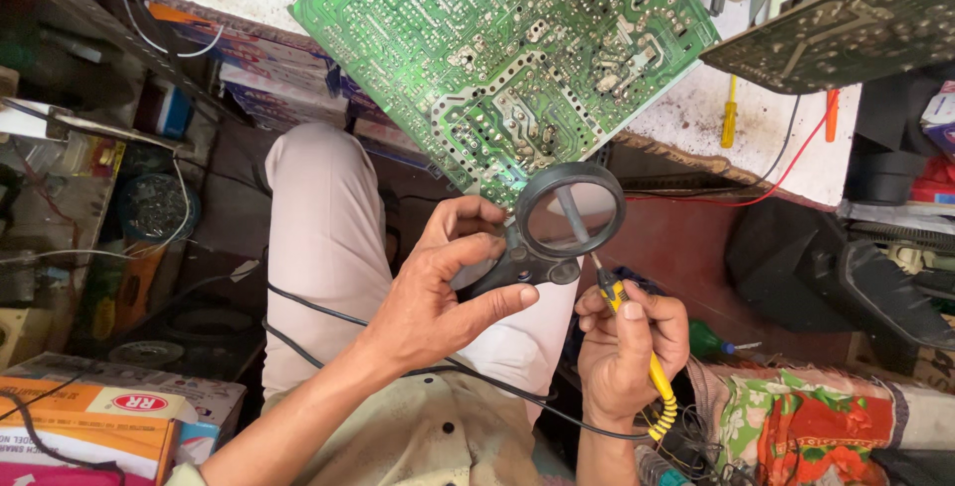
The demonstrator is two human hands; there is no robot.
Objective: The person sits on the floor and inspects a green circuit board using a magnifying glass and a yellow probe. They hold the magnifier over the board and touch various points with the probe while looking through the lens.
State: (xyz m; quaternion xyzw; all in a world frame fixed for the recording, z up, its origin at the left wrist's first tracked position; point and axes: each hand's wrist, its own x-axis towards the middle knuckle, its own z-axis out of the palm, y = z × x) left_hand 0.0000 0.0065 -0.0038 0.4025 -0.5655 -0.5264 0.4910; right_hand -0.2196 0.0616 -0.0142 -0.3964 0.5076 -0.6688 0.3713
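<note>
My left hand (446, 292) grips the black handle of a round magnifying glass (569, 211), holding the lens just below the near edge of a large green circuit board (502, 43) that lies solder side up, overhanging the bench. My right hand (625, 347) is closed on a yellow-handled probe (637, 347) with a coiled yellow cord; its thin metal tip points up behind the lens toward the board's edge. A black cable runs across my lap under both wrists.
A white bench (766, 123) holds a yellow screwdriver (729, 113), an orange tool and a second dark circuit board (846, 23) at upper right. Shelves of clutter and wire spools stand left; orange and white boxes (95, 416) sit lower left; patterned cloth lies lower right.
</note>
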